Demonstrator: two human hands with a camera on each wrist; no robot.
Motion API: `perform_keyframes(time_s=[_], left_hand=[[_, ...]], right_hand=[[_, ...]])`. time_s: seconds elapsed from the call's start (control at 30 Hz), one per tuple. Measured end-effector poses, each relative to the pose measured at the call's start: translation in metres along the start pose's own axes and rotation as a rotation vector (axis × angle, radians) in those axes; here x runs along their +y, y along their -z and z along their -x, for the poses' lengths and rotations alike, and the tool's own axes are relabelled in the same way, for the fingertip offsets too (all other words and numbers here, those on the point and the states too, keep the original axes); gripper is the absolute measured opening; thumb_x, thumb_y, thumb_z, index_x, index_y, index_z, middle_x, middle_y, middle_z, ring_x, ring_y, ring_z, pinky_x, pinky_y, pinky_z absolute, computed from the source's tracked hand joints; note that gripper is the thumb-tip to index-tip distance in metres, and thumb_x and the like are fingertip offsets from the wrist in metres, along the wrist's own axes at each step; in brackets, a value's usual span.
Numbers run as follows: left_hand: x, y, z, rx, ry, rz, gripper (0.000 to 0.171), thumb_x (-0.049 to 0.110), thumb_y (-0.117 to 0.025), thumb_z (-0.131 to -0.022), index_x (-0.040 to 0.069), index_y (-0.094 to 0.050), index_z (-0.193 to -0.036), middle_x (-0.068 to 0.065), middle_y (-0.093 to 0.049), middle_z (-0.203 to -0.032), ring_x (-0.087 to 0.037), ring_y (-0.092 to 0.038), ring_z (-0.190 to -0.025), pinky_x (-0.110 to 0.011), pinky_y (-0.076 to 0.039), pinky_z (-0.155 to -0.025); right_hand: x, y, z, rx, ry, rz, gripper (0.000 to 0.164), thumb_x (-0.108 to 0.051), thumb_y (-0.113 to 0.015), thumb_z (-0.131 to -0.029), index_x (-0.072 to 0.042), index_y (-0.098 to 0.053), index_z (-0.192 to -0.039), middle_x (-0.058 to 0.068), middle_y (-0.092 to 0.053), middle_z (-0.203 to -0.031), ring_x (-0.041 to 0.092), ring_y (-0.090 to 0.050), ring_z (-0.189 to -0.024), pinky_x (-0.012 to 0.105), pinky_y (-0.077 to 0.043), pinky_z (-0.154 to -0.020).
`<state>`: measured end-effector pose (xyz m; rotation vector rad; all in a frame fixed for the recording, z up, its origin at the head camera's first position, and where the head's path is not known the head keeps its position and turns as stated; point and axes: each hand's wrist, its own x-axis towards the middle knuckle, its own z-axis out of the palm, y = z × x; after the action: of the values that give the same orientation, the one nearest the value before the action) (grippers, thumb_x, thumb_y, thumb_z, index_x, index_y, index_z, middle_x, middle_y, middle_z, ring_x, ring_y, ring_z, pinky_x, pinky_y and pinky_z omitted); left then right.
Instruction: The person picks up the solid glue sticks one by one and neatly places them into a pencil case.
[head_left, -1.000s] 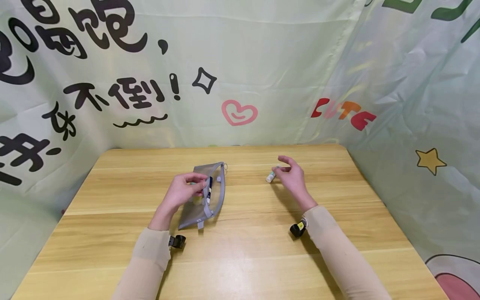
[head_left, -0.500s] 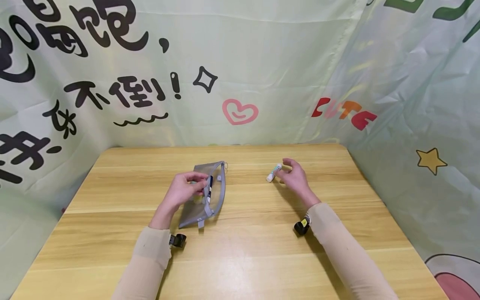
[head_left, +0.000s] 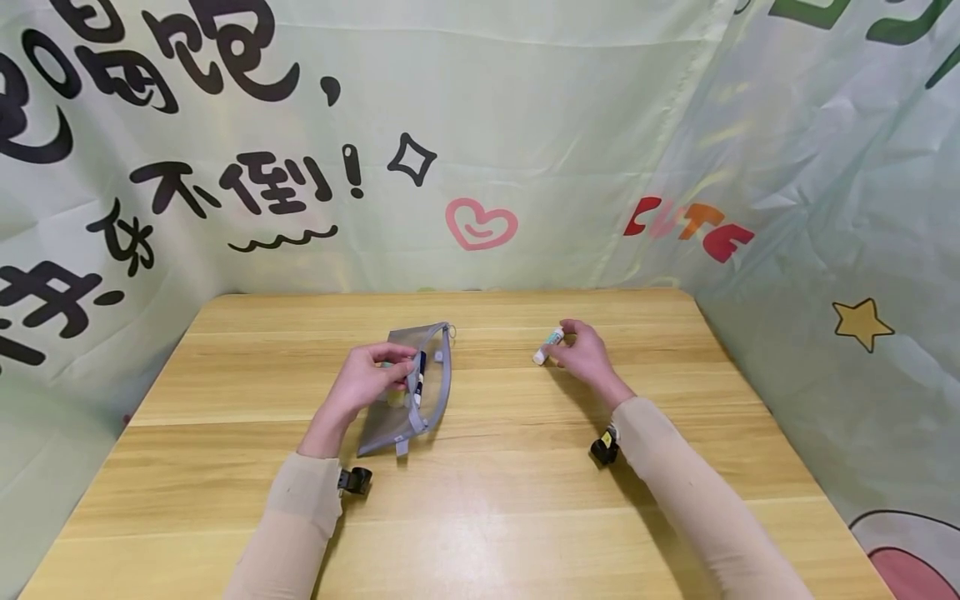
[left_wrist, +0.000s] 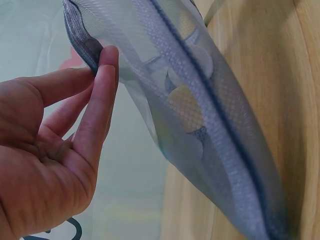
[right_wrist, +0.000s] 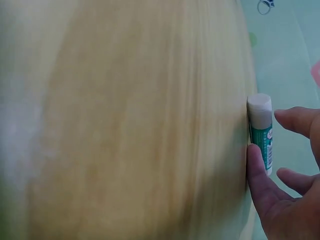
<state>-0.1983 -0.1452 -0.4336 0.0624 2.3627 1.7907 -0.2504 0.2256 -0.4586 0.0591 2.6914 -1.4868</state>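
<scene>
My left hand (head_left: 375, 375) pinches the open zip edge of a grey mesh zip pouch (left_wrist: 250, 165) between thumb and fingertips. Through the mesh show a dark-and-white stick-like item (head_left: 421, 379) and a round yellowish shape (left_wrist: 185, 107). On the right, a glue stick (right_wrist: 261, 117) with a white cap and green label lies on the table. My right hand (head_left: 585, 350) is at it with fingers spread. In the right wrist view the thumb overlaps the tube's lower side, while the index fingertip stays a small gap away from the cap.
The wooden table (head_left: 480, 517) runs back to a pale printed cloth (head_left: 555, 125) hanging behind and along both sides. A small metal ring (head_left: 452, 332) hangs at the pouch's far corner. Bare wood lies between pouch and glue stick.
My right hand has shifted slightly right and down toward the table, its fingers lowering around the glue stick, which shows more fully. The left hand and pouch hold still.
</scene>
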Motion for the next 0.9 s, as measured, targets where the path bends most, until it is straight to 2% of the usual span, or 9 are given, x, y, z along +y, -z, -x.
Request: perform_keyframes(time_s=[0.13, 0.23, 0.4, 0.63, 0.8, 0.9], left_hand=[[-0.0003, 0.0004, 0.0000, 0.003, 0.000, 0.002, 0.025, 0.007, -0.074, -0.097, 0.001, -0.073, -0.122, -0.016, -0.068, -0.106, -0.020, -0.069, -0.080, -0.038, -0.067, -0.080], [-0.0004, 0.0007, 0.0003, 0.002, 0.001, 0.000, 0.026, 0.008, -0.074, -0.097, 0.001, -0.073, -0.122, -0.016, -0.068, -0.107, -0.020, -0.069, -0.081, -0.038, -0.067, -0.081], [-0.0006, 0.0005, 0.0004, 0.002, 0.009, -0.003, 0.026, 0.008, -0.074, -0.098, 0.002, -0.073, -0.123, -0.016, -0.067, -0.109, -0.020, -0.069, -0.081, -0.037, -0.067, -0.081], [0.0008, 0.0000, 0.0005, 0.005, 0.012, 0.000, 0.025, 0.007, -0.073, -0.097, 0.001, -0.073, -0.122, -0.017, -0.068, -0.110, -0.020, -0.069, -0.081, -0.037, -0.067, -0.081], [0.0023, -0.0002, 0.0013, 0.003, 0.012, -0.001, 0.025, 0.007, -0.073, -0.098, 0.001, -0.073, -0.122, -0.017, -0.068, -0.109, -0.020, -0.069, -0.080, -0.038, -0.067, -0.081], [0.0026, 0.0000, 0.0015, 0.004, 0.011, -0.002, 0.025, 0.007, -0.073, -0.098, 0.001, -0.073, -0.122, -0.016, -0.068, -0.109, -0.019, -0.069, -0.080, -0.039, -0.067, -0.081]], right_hand=[[0.0001, -0.0028, -0.0033, 0.006, 0.023, 0.057, 0.069, -0.016, -0.073, -0.097, 0.010, -0.040, -0.152, 0.027, -0.051, -0.144, 0.027, -0.067, -0.090, 0.023, -0.061, -0.068], [-0.0010, -0.0049, -0.0045, 0.005, 0.027, 0.082, 0.068, -0.015, -0.073, -0.096, 0.010, -0.041, -0.150, 0.027, -0.055, -0.139, 0.021, -0.066, -0.082, 0.022, -0.060, -0.065], [-0.0035, -0.0070, -0.0047, -0.003, 0.022, 0.096, 0.065, -0.015, -0.073, -0.096, 0.009, -0.046, -0.149, 0.025, -0.060, -0.130, 0.024, -0.066, -0.083, 0.025, -0.060, -0.066], [-0.0043, -0.0087, -0.0066, -0.004, 0.040, 0.128, 0.061, -0.017, -0.074, -0.093, 0.007, -0.052, -0.144, 0.025, -0.054, -0.136, 0.024, -0.065, -0.090, 0.023, -0.057, -0.067], [-0.0046, -0.0094, -0.0068, 0.004, 0.049, 0.113, 0.060, -0.015, -0.074, -0.092, 0.007, -0.053, -0.145, 0.025, -0.059, -0.129, 0.022, -0.067, -0.084, 0.022, -0.058, -0.065], [-0.0055, -0.0100, -0.0054, 0.017, 0.059, 0.110, 0.060, -0.014, -0.074, -0.092, 0.005, -0.054, -0.145, 0.025, -0.059, -0.132, 0.023, -0.067, -0.087, 0.022, -0.059, -0.067]])
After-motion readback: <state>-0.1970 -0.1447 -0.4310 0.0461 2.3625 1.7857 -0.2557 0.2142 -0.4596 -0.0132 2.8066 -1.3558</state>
